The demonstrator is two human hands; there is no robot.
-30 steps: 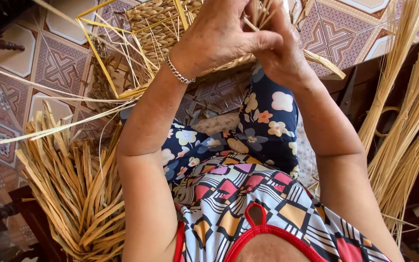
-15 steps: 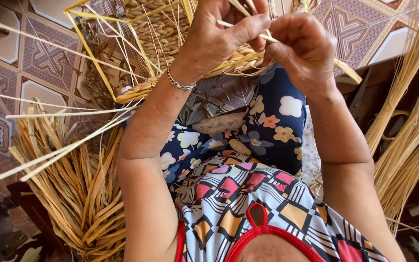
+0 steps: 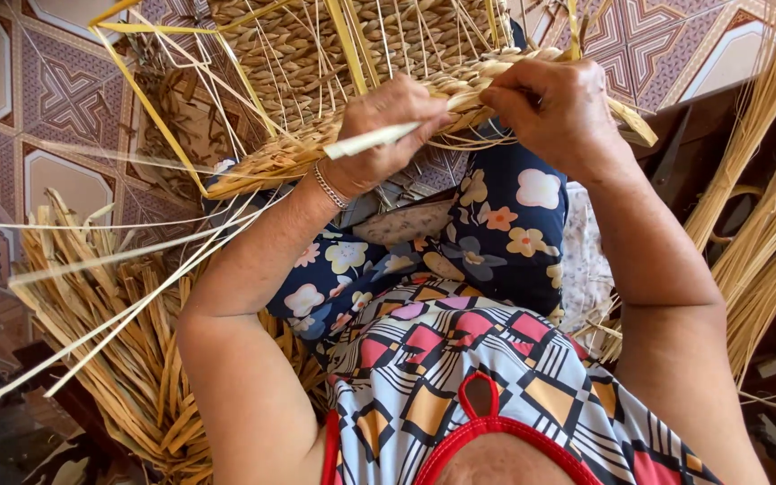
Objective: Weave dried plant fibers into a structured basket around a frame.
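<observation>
A half-woven straw basket (image 3: pixel 316 63) on a yellow wire frame (image 3: pixel 150 126) rests on my lap, its braided rim towards me. My left hand (image 3: pixel 388 135), with a thin bracelet at the wrist, pinches a flat pale straw strip (image 3: pixel 370 141) against the rim. My right hand (image 3: pixel 559 112) grips the braided rim strand (image 3: pixel 469 85) just right of it, fingers curled. Both hands nearly touch at the rim.
A pile of dry straw strips (image 3: pixel 110 359) lies on the floor to my left, with long loose strands (image 3: pixel 119 256) running from the basket. Bundles of long reeds (image 3: pixel 765 198) stand at my right. Patterned tiles (image 3: pixel 56 90) cover the floor.
Both hands have come down and closer to me along the basket rim. The left hand now holds a flat pale strip pointing left. The basket has tilted nearer.
</observation>
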